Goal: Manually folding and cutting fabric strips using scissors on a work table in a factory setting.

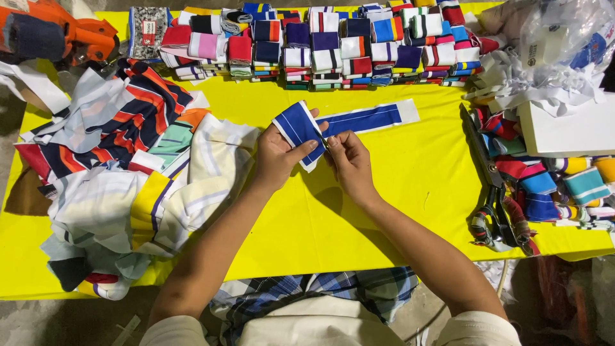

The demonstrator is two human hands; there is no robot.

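On yellow table (pixel 384 192), hands (pixel 277 157) (pixel 349 160) pinching folded blue ribbed strip (pixel 339 123)

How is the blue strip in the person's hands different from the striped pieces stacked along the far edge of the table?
The blue strip is one piece, partly unfolded, its long end lying flat on the yellow table; the folded stacks are many, in neat rows. The strip is held by the left hand and right hand; the stacks lie untouched. The strip is blue and white; the stacks mix many colours. Both look like striped knit bands.

both hands (pixel 282 154) (pixel 349 160) close together, fingers pinched
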